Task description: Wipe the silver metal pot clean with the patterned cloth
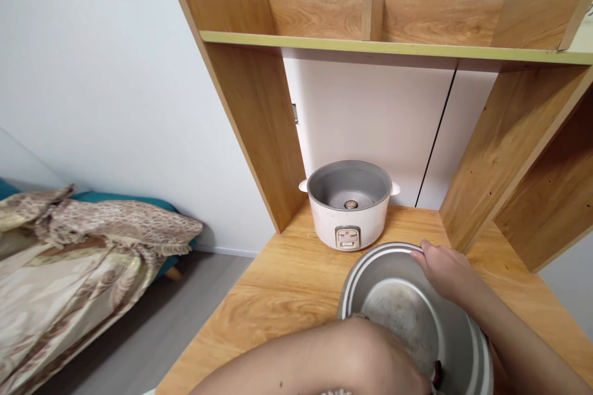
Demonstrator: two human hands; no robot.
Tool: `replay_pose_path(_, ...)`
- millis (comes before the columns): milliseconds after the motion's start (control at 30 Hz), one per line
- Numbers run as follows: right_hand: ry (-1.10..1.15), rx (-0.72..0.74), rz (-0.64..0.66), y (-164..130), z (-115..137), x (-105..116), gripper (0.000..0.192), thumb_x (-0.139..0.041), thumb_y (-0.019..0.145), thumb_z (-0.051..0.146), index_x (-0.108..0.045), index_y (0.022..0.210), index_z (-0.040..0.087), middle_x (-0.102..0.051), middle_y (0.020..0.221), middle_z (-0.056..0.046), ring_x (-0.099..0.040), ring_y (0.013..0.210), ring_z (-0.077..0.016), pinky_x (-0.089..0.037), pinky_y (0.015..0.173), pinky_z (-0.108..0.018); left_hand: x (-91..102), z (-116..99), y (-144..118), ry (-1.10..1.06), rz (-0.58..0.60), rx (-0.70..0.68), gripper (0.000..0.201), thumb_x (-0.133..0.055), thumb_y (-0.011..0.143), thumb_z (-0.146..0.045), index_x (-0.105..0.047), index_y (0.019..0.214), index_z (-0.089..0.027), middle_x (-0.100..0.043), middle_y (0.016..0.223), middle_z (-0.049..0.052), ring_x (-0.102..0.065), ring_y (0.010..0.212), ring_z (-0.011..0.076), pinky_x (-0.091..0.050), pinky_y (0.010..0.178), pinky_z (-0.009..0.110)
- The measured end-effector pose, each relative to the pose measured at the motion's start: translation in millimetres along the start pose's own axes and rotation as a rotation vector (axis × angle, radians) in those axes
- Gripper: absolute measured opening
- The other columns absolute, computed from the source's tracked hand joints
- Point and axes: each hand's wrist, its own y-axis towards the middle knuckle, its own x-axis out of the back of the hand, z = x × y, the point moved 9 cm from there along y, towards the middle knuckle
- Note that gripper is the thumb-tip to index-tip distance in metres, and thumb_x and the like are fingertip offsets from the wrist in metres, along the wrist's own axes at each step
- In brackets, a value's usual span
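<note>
A metal inner pot is held above the wooden desk, tilted toward me. My right hand grips its far right rim with the thumb over the edge. My left hand is at the pot's near rim at the bottom of the view; its fingers are mostly hidden behind the pot and the frame edge. Behind the pot stands a white rice cooker body, lidless and with no pot inside, its heating plate showing.
Wooden shelf panels rise left and right of the cooker, with a shelf board overhead. A bed with a patterned blanket lies at the left, beyond grey floor. White wall stands behind.
</note>
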Motion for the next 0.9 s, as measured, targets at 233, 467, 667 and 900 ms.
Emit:
replay_pose_path(233, -0.005, -0.004, 0.003, 0.9, -0.3, -0.5, 0.047, -0.019, 0.102, 0.046, -0.057, 0.096, 0.018, -0.071, 0.085, -0.013, -0.069, 0.084, -0.0273, -0.038, 0.063, -0.031, -1.3, 3.1, 0.0, 0.011, 0.016, 0.002, 0.064, -0.069, 0.056, -0.017, -0.062, 0.118, -0.009, -0.075, 0.092, 0.014, -0.065, 0.058, 0.0226, -0.046, 0.043, 0.031)
replay_pose_path(467, 0.005, 0.007, -0.003, -3.1, 1.6, 3.9, 0.046, -0.02, 0.102, 0.044, -0.057, 0.097, 0.018, -0.071, 0.084, -0.013, -0.069, 0.083, -0.0281, -0.037, 0.062, -0.032, -5.7, 3.3, 0.9, 0.037, 0.032, -0.01, 0.066, -0.075, 0.046, -0.019, -0.064, 0.11, -0.01, -0.074, 0.098, 0.015, -0.065, 0.062, 0.0215, -0.046, 0.044, 0.029)
replay_pose_path(667, -0.009, 0.004, -0.006, -1.4, 0.2, 0.8, 0.047, -0.019, 0.102, 0.045, -0.057, 0.095, 0.018, -0.072, 0.084, -0.013, -0.07, 0.083, -0.0287, -0.036, 0.061, -0.032, -3.1, 1.2, 0.6, 0.038, 0.013, -0.021, 0.081, -0.076, 0.044, -0.018, -0.059, 0.123, -0.008, -0.074, 0.1, 0.016, -0.066, 0.064, 0.0218, -0.044, 0.042, 0.028)
replay_pose_path(900, -0.006, 0.004, -0.01, 0.5, -0.4, 0.3, 0.047, -0.02, 0.102, 0.047, -0.057, 0.095, 0.019, -0.071, 0.084, -0.012, -0.069, 0.082, -0.0277, -0.037, 0.062, -0.032, -4.8, 1.5, 2.4, 0.045, 0.029, -0.04, 0.063, -0.075, 0.044, -0.018, -0.064, 0.105, -0.007, -0.074, 0.093, 0.014, -0.066, 0.065, 0.0212, -0.045, 0.043, 0.027)
